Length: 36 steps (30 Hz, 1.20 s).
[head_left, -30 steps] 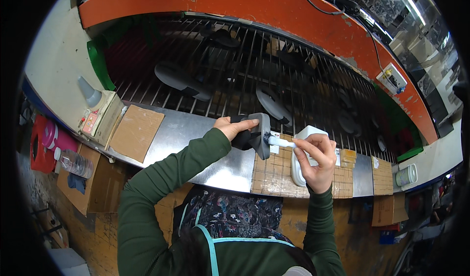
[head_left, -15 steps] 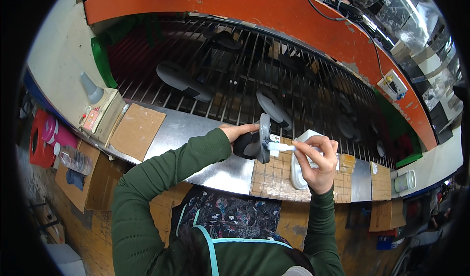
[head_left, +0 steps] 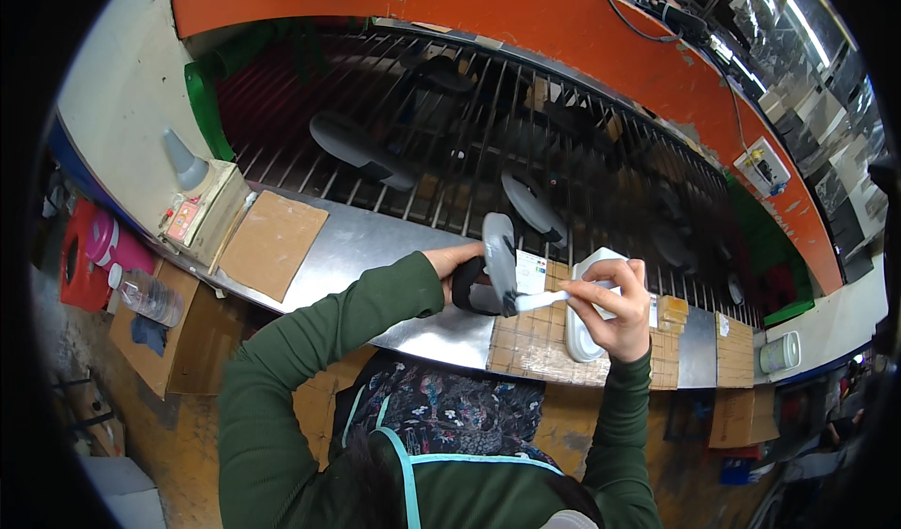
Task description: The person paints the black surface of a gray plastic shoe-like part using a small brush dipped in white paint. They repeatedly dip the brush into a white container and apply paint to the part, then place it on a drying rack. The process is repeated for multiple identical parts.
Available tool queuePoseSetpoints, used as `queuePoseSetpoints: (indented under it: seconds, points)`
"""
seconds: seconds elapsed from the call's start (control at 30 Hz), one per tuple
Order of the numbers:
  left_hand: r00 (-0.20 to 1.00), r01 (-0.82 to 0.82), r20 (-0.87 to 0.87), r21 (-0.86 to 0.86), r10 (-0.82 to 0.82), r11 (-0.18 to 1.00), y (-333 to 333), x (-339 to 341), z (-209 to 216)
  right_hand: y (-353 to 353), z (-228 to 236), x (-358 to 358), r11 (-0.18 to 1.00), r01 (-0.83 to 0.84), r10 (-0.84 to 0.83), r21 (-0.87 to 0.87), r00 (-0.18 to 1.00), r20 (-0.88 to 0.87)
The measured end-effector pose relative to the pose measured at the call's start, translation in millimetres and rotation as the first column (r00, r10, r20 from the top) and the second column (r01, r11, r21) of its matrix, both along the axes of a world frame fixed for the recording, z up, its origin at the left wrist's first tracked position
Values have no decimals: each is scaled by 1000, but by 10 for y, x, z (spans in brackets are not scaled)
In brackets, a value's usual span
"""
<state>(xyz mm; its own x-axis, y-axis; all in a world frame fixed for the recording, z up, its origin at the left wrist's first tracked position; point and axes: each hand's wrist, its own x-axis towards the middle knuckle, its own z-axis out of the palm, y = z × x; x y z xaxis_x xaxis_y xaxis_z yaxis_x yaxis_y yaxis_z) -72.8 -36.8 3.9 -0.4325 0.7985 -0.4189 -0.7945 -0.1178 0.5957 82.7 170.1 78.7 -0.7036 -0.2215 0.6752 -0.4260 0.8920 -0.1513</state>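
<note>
My left hand (head_left: 452,260) grips a shoe with a black upper and a grey sole (head_left: 499,252). The shoe is tilted so that the sole faces right; some of my fingers are hidden behind it. Between thumb and fingers, my right hand (head_left: 615,311) pinches a white-handled brush (head_left: 542,300), its tip touching the lower end of the sole. Beneath that hand a white container (head_left: 582,341) stands on the bench mat, partly covered by the fingers. A small printed card (head_left: 531,271) lies between the shoe and the container.
Beyond the metal bench edge runs a roller conveyor (head_left: 432,208) under an orange panel (head_left: 526,27). Grey shoe pieces (head_left: 533,208) lie on it. To the left are a brown board (head_left: 272,245) and a control box (head_left: 202,214); yellow blocks (head_left: 673,313) sit at right.
The brush tip has moved down to the sole's lower end, and its handle is angled differently. The shoe has turned slightly in my left hand. The whole view has shifted a little.
</note>
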Motion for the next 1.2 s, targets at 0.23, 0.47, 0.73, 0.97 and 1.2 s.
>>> queuePoseSetpoints:
  seconds: [0.23, 0.47, 0.73, 0.97, 1.2]
  points:
    - [946, -161, -256, 157, 197, 974, -377, 107, -420, -502, -373, 52, 799, 57, 33, -599, 990, 138]
    - [947, -243, -118, 354, 300, 903, -376, 216, -1219, -685, -719, 8, 918, 261, -282, -298, 959, -32]
    - [950, -201, -67, 617, 306, 760, -481, 160, -1353, -1062, -912, 365, 957, 214, -234, -198, 968, -87]
    - [982, -178, 12, 384, 187, 906, -207, 131, -1509, -689, -878, 84, 843, 458, -496, -284, 864, -80]
    - [947, -153, -141, 588, 287, 794, -142, -23, -1197, -968, -801, 277, 925, 222, -224, -309, 974, 29]
